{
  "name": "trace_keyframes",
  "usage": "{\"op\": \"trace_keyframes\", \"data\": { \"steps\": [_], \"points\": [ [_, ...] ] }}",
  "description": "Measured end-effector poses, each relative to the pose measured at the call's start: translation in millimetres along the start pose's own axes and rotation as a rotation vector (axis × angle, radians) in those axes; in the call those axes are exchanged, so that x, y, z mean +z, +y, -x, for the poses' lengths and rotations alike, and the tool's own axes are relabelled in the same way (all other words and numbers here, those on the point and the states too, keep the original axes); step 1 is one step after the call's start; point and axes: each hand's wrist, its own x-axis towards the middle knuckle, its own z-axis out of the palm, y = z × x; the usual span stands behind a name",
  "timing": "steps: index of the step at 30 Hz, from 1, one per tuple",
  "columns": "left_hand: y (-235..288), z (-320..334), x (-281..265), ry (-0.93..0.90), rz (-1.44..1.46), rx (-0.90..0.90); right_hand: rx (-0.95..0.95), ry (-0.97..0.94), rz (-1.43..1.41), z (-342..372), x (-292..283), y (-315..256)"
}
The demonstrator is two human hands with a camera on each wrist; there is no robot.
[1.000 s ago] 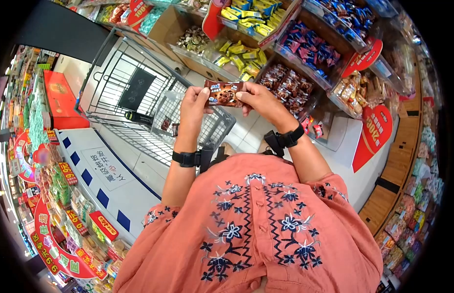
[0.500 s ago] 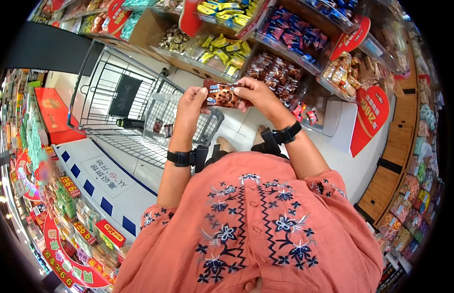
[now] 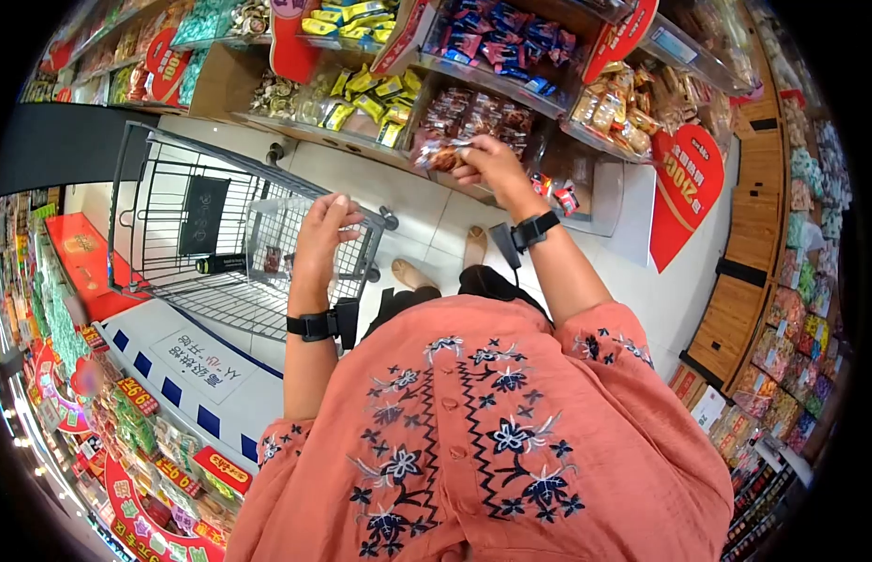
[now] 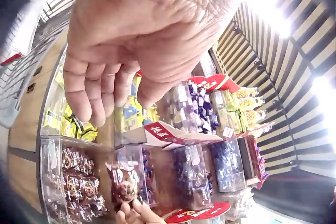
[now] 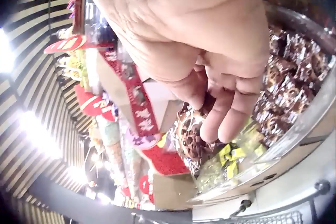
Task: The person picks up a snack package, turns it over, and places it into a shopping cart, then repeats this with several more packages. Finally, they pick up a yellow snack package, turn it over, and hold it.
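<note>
My right hand [image 3: 497,176] pinches one end of a brown cookie packet [image 3: 438,155] between thumb and fingers. In the head view the packet overlaps the near side of a bin of similar brown packets [image 3: 501,120]. The right wrist view shows a cookie picture on the packet [image 5: 190,137], partly behind my fingertips. My left hand [image 3: 325,242] holds nothing; its fingers are loosely bent, above the shopping cart's near end. From the left wrist, the packet [image 4: 125,182] appears below and beyond this left hand [image 4: 147,35].
A wire shopping cart [image 3: 155,211] stands at the left, with a clear plastic box [image 3: 267,234] holding brown packets inside. Bins of yellow packets [image 3: 375,103] and blue-pink packets [image 3: 501,42] flank the brown ones. A red sign [image 3: 689,187] juts out at the right.
Both hands held the cookie packet earlier. The left hand has let go and moved down and left, while the right hand has carried the packet toward the brown packets' bin.
</note>
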Motion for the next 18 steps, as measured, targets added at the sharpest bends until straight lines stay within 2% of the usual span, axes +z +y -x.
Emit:
{"op": "trace_keyframes", "data": {
  "steps": [4, 8, 13, 18],
  "points": [
    [-6, 9, -8, 0.054, -0.025, -0.033, -0.011, 0.220, -0.073, -21, -56, 25],
    [-10, 18, -11, 0.105, -0.036, -0.060, 0.063, 0.330, -0.098, -42, -90, 56],
    [-14, 28, -13, 0.171, -0.035, -0.096, 0.183, 0.382, -0.093, -63, -99, 81],
    [-18, 37, -11, 0.238, -0.014, -0.118, 0.223, 0.312, -0.078, -87, -99, 93]
  ]
}}
